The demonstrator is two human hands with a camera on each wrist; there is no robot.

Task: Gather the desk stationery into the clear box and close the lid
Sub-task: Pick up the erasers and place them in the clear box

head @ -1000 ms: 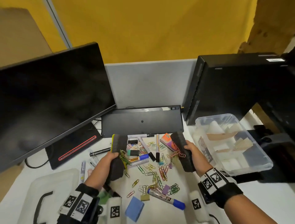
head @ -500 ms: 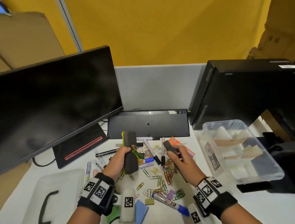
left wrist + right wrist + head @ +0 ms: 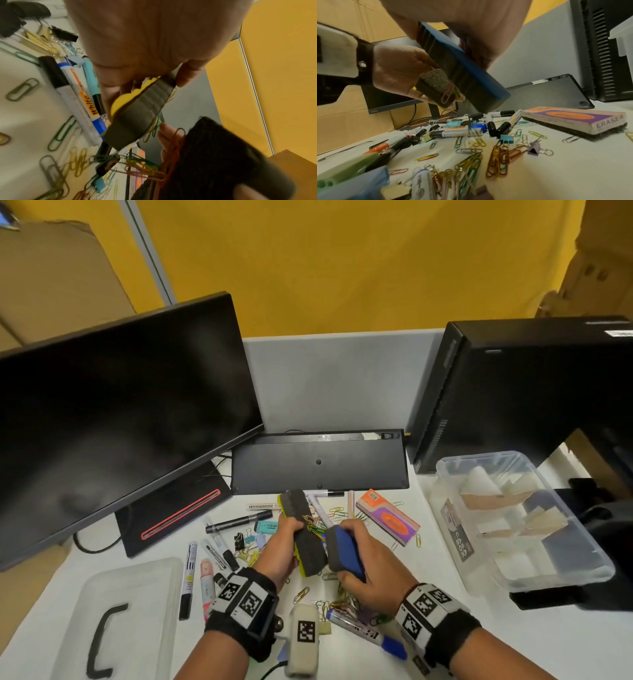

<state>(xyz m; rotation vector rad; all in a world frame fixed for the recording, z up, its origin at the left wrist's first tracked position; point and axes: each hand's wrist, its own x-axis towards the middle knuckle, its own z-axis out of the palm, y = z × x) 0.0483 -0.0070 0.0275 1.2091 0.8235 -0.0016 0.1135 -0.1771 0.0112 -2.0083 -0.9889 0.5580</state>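
My left hand (image 3: 289, 530) grips a yellow-backed felt eraser (image 3: 305, 537) above the desk, with coloured paper clips (image 3: 313, 525) clinging to its felt face. Right beside it my right hand (image 3: 356, 546) grips a blue-backed felt eraser (image 3: 344, 549). The two erasers nearly touch. The left wrist view shows the yellow eraser (image 3: 137, 115) between thumb and fingers. In the right wrist view the blue eraser (image 3: 462, 70) is tilted above the clutter. The clear box (image 3: 603, 568) stands open at the right, with paper pieces inside. Its lid (image 3: 144, 583) lies at the lower left.
Markers (image 3: 188, 577), binder clips (image 3: 243, 541), loose paper clips (image 3: 496, 162) and an orange and purple eraser (image 3: 387, 517) lie scattered on the white desk. A monitor (image 3: 120, 412), an upturned keyboard (image 3: 318, 462) and a black computer tower (image 3: 513, 392) line the back.
Both hands have drawn together, bringing the two erasers side by side. My right hand has turned its eraser, so the blue back now faces up.
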